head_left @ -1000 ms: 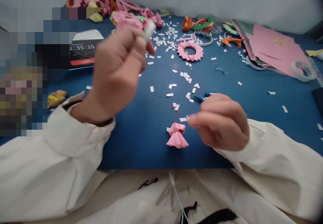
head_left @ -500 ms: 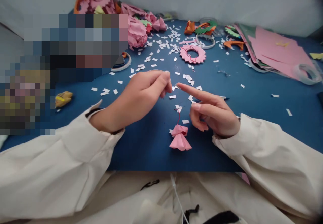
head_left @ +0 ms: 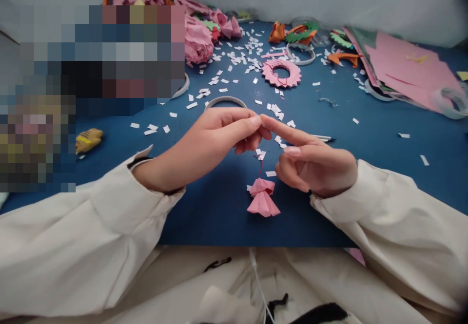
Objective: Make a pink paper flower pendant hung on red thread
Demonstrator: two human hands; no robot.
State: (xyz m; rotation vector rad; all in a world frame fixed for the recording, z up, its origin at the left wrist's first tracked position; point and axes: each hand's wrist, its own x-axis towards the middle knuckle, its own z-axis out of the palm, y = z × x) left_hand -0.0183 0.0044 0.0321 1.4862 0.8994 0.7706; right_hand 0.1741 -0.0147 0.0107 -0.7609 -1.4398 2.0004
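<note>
My left hand (head_left: 223, 131) is closed in a pinch, thumb pressed to forefinger, above the blue table. Whatever is between those fingertips is too small to make out. My right hand (head_left: 310, 161) points its forefinger at the pinch, and its tip meets the left thumb and finger. The other right fingers are loosely curled, with nothing visible in them. Below the hands lies a pink folded-paper doll (head_left: 263, 197) with a red string (head_left: 261, 168) at its top. Partly hidden behind my left hand is a tape roll (head_left: 226, 101).
White paper bits (head_left: 237, 60) are scattered across the table (head_left: 219, 207). A pink pleated paper ring (head_left: 281, 73) sits ahead, near another tape roll (head_left: 300, 55). Pink sheets (head_left: 405, 70) lie at right. A pen (head_left: 323, 139) is behind my right hand; a yellow striped figure (head_left: 89, 140) lies left.
My left hand has moved right, closing the gap to my right forefinger, so the fingertips now touch. More of the tape roll behind it shows. The doll stays in place.
</note>
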